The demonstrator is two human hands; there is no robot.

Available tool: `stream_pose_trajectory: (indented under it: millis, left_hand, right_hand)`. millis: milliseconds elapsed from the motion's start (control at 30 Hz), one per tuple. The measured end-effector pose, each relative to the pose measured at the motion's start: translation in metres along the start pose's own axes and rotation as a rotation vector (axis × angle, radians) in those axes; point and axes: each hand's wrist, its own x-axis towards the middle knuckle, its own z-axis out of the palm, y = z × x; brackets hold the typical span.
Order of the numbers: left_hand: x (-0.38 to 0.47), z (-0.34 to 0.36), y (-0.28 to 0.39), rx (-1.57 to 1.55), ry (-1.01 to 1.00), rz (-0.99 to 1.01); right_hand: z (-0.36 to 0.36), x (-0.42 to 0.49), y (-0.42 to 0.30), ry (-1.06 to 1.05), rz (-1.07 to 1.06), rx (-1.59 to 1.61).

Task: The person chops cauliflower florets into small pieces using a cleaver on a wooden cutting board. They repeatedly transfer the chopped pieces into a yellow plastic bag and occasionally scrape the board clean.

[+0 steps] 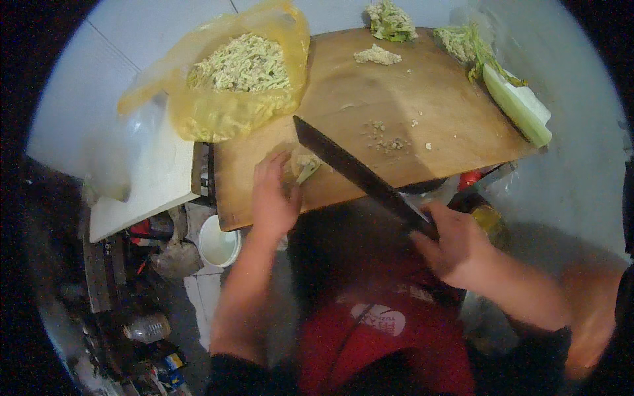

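Observation:
My right hand [453,245] grips the handle of a large kitchen knife [354,171]. Its dark blade slants up and to the left over the front of the wooden cutting board [342,121]. At the board's front left, my left hand [275,195] rests with thumb and fingers apart, close beside a small cauliflower floret [308,167]; whether they touch is unclear. Small cauliflower crumbs [389,141] are scattered near the board's middle. A larger cauliflower piece [377,54] lies towards the back. Left of it, an open yellow plastic bag [233,116] holds chopped cauliflower [247,64].
More cauliflower [391,22] sits at the board's back edge. Another bunch [458,44] and a long pale green vegetable piece [517,109] lie along the right edge. Below on the left stand a white panel [148,183] and a white bucket [220,242].

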Motion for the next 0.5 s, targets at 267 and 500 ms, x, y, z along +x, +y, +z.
stream_pose_trajectory:
  millis: [267, 500]
  left_hand:
    - [0.024, 0.013, -0.039, -0.009, -0.264, -0.136]
    - [0.003, 0.011, -0.032, 0.076, -0.032, -0.373]
  right_hand:
    - [0.000, -0.012, -0.007, 0.085, -0.005, -0.106]
    - [0.007, -0.011, -0.007, -0.008, 0.000, -0.118]
